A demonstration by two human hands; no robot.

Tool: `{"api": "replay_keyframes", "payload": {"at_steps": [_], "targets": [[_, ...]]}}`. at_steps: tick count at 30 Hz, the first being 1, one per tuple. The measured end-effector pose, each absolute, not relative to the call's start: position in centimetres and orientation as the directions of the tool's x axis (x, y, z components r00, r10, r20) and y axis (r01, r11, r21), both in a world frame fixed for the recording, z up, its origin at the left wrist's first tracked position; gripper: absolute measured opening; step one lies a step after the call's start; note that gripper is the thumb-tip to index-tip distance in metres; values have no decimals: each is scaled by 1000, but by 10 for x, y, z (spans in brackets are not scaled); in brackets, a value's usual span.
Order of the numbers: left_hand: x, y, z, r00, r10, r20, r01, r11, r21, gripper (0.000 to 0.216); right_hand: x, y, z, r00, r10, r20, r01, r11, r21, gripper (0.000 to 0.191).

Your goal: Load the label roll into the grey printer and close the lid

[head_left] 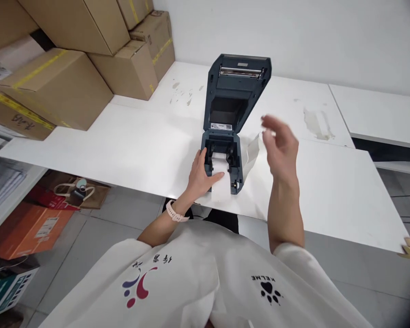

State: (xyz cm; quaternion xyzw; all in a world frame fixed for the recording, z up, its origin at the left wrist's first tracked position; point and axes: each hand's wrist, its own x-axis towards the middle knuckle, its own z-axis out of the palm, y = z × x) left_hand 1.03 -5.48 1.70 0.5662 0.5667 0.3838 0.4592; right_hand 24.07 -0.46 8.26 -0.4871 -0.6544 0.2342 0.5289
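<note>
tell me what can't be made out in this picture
Head view, all:
- right hand: blurred, probably by motion
- sticker in the open printer: print too small
- printer's left rim: partly covered by the left hand
- upper cardboard box: cut off by the top edge

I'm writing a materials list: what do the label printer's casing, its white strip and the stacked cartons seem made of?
Label printer casing: probably hard plastic, dark and satin, from its moulded edges and sheen.
White strip: likely smooth paper, as it looks thin; coating unclear.
Stacked cartons: apparently matte brown cardboard, by their flat panels and seams.
</note>
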Motion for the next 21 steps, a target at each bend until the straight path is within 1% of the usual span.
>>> {"api": "replay_keyframes", "payload": {"at_steps": [2,4,6,8,10,12,14,16,18,19,21], "targets": [[10,-74,21,77,992,-97,320,67,945,106,235,40,100,58,862,503,375,448,-812,63],[6,-88,21,107,985,-134,303,96,948,108,227,79,116,6,897,442,354,412,-840,68],[-3,-96,18,136,974,-183,256,144,956,111,220,102,127,-45,923,383,291,379,-878,70],[-13,-101,12,160,961,-226,193,194,962,112,218,104,130,-43,927,374,207,374,-904,72],[-24,-103,5,179,950,-257,109,241,964,111,220,84,124,-16,918,397,148,395,-907,73],[-33,-103,-1,169,944,-285,13,287,958,106,222,48,111,-2,910,415,154,410,-899,73],[-37,-102,-4,149,939,-311,-56,322,945,96,219,6,94,-2,918,397,227,387,-894,70],[-35,-99,-3,124,940,-317,-82,329,941,87,212,-34,77,-14,924,381,336,363,-869,55],[-28,-96,1,84,950,-300,-73,306,949,81,203,-63,63,-21,929,368,403,345,-848,40],[-23,-94,4,55,955,-291,-59,294,954,80,199,-72,57,-13,935,355,414,328,-849,36],[-12,-90,12,27,960,-280,-23,280,960,80,194,-84,48,32,951,308,396,271,-877,39]]}}
